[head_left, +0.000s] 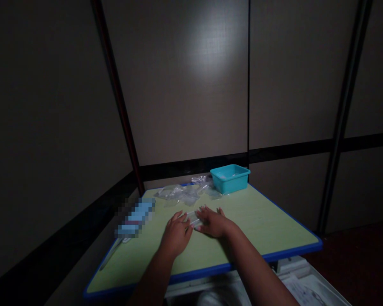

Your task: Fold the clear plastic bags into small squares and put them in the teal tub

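A small clear plastic bag [194,218] lies on the yellow-green table, between my two hands. My left hand [176,233] rests at its left edge with the fingers stretched forward and the thumb near the bag's lower side. Across the right part of the bag lies my right hand [213,223], fingers spread and palm down. Both hands touch the bag, and neither is closed around it. Part of the bag is hidden under the fingers.
Crumpled clear plastic bags [180,194] lie along the back of the table [268,229]. A turquoise basket [231,183] stands at the back right corner. On the left edge is a blurred blue device [136,217] with a cable. Wall panels rise behind.
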Demonstrator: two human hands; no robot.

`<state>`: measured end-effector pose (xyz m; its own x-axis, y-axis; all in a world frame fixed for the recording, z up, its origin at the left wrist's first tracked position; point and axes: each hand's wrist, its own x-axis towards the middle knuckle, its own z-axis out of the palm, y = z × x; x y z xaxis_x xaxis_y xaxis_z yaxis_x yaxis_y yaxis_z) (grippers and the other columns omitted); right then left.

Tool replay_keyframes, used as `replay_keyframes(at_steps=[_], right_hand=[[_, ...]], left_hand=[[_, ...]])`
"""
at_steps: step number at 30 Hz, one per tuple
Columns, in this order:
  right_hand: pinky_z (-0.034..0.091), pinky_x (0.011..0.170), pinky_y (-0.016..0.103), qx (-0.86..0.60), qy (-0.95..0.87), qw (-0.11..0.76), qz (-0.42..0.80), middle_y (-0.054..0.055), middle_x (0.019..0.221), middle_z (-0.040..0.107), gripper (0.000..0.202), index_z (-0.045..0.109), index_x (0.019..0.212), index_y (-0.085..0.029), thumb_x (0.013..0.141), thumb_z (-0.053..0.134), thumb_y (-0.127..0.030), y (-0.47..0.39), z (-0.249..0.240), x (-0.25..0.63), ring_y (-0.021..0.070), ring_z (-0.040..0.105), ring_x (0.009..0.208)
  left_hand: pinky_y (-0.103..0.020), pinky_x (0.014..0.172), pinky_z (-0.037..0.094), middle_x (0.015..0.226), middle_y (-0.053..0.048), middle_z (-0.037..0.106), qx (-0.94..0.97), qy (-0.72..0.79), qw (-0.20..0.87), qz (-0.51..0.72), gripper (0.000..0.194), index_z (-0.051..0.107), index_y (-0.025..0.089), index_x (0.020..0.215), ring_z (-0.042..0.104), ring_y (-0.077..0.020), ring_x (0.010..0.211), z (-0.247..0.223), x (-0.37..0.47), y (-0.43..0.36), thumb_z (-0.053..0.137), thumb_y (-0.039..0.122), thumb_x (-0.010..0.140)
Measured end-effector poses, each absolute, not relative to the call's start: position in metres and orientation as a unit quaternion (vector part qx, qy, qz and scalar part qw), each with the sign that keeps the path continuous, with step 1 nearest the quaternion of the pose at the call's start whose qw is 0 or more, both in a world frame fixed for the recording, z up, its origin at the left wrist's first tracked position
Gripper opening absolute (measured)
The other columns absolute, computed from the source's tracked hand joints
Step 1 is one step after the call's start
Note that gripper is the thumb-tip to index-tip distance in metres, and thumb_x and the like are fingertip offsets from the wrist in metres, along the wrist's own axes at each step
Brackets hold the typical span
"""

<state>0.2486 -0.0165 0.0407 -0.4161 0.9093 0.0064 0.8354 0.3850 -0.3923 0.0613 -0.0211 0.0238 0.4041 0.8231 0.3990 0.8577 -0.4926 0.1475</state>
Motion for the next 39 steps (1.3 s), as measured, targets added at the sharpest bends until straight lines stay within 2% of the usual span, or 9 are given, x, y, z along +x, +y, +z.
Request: replay_keyframes(at_steps=[3, 6, 16, 23, 26, 28, 32, 36, 39], right_hand=[[-0.003, 0.096, 0.065, -0.51, -0.837, 0.103, 0.166, 0.006, 0.148, 0.012, 0.063, 0.03, 0.135, -0.037, 0.077, 0.045, -0.058, -0.018, 0.042, 0.246, 0.0274, 0.004, 0.135], [-0.005, 0.094, 0.066, -0.514, -0.838, 0.081, 0.166, 0.004, 0.149, 0.01, 0.057, 0.036, 0.131, -0.039, 0.078, 0.045, -0.057, -0.019, 0.044, 0.245, 0.0279, 0.0, 0.135], [-0.004, 0.095, 0.067, -0.564, -0.81, 0.096, 0.129, 0.004, 0.148, 0.015, 0.043, 0.06, 0.112, -0.022, 0.083, 0.039, -0.046, -0.021, 0.053, 0.253, 0.0301, 0.0, 0.135], [-0.004, 0.099, 0.061, -0.552, -0.814, 0.078, 0.161, 0.012, 0.146, 0.016, 0.06, 0.041, 0.131, -0.015, 0.082, 0.038, -0.049, -0.021, 0.052, 0.253, 0.0261, 0.002, 0.136], [-0.003, 0.099, 0.061, -0.55, -0.816, 0.078, 0.16, 0.012, 0.147, 0.015, 0.062, 0.041, 0.132, -0.016, 0.081, 0.039, -0.051, -0.021, 0.052, 0.254, 0.0269, 0.002, 0.136], [-0.003, 0.099, 0.061, -0.556, -0.812, 0.095, 0.152, 0.01, 0.148, 0.013, 0.064, 0.031, 0.137, -0.019, 0.081, 0.04, -0.049, -0.021, 0.051, 0.254, 0.0263, 0.001, 0.136], [-0.003, 0.099, 0.061, -0.584, -0.792, 0.125, 0.131, 0.004, 0.149, 0.01, 0.063, 0.018, 0.141, -0.023, 0.083, 0.038, -0.036, -0.014, 0.044, 0.254, 0.024, 0.003, 0.136], [0.003, 0.098, 0.063, -0.652, -0.737, 0.165, 0.07, 0.008, 0.146, 0.023, 0.053, 0.033, 0.135, -0.021, 0.081, 0.036, -0.021, -0.005, 0.039, 0.257, 0.0258, 0.015, 0.133], [0.021, 0.095, 0.057, -0.709, -0.675, 0.201, 0.035, 0.014, 0.129, 0.047, 0.039, 0.053, 0.117, -0.019, 0.082, 0.033, -0.02, -0.001, 0.04, 0.259, 0.028, 0.036, 0.121]], left_hand=[[-0.04, 0.101, 0.031, 0.121, -0.006, 0.057, -0.84, -0.496, 0.04, -0.218, 0.033, 0.067, 0.02, 0.104, 0.039, -0.0246, 0.121, 0.025, 0.061, -0.022, 0.042, 0.032, 0.085], [-0.039, 0.102, 0.031, 0.122, -0.005, 0.057, -0.84, -0.495, 0.036, -0.22, 0.032, 0.067, 0.021, 0.103, 0.039, -0.0244, 0.12, 0.025, 0.061, -0.022, 0.041, 0.03, 0.085], [-0.037, 0.103, 0.029, 0.119, -0.005, 0.059, -0.841, -0.495, 0.044, -0.214, 0.033, 0.067, 0.021, 0.104, 0.039, -0.0228, 0.122, 0.025, 0.061, -0.023, 0.042, 0.028, 0.084], [-0.039, 0.102, 0.028, 0.114, -0.007, 0.062, -0.807, -0.543, 0.072, -0.219, 0.035, 0.071, 0.02, 0.09, 0.042, -0.0236, 0.12, 0.025, 0.061, -0.022, 0.038, 0.029, 0.086], [-0.042, 0.103, 0.025, 0.121, -0.01, 0.057, -0.788, -0.565, 0.078, -0.232, 0.035, 0.064, 0.016, 0.108, 0.04, -0.0249, 0.12, 0.025, 0.059, -0.021, 0.04, 0.028, 0.085], [-0.043, 0.104, 0.023, 0.131, -0.009, 0.048, -0.789, -0.56, 0.069, -0.244, 0.041, 0.054, 0.017, 0.122, 0.036, -0.025, 0.124, 0.026, 0.059, -0.021, 0.043, 0.029, 0.084], [-0.046, 0.106, 0.018, 0.141, 0.001, 0.036, -0.845, -0.483, 0.023, -0.229, 0.042, 0.048, 0.032, 0.125, 0.025, -0.0234, 0.131, 0.028, 0.06, -0.025, 0.048, 0.033, 0.083], [-0.048, 0.107, 0.016, 0.141, 0.005, 0.034, -0.866, -0.457, 0.002, -0.205, 0.034, 0.056, 0.038, 0.117, 0.018, -0.0245, 0.133, 0.028, 0.061, -0.027, 0.049, 0.035, 0.084], [-0.049, 0.106, 0.017, 0.141, 0.004, 0.034, -0.862, -0.464, 0.008, -0.203, 0.033, 0.056, 0.037, 0.116, 0.018, -0.0254, 0.133, 0.025, 0.061, -0.025, 0.048, 0.035, 0.084]])
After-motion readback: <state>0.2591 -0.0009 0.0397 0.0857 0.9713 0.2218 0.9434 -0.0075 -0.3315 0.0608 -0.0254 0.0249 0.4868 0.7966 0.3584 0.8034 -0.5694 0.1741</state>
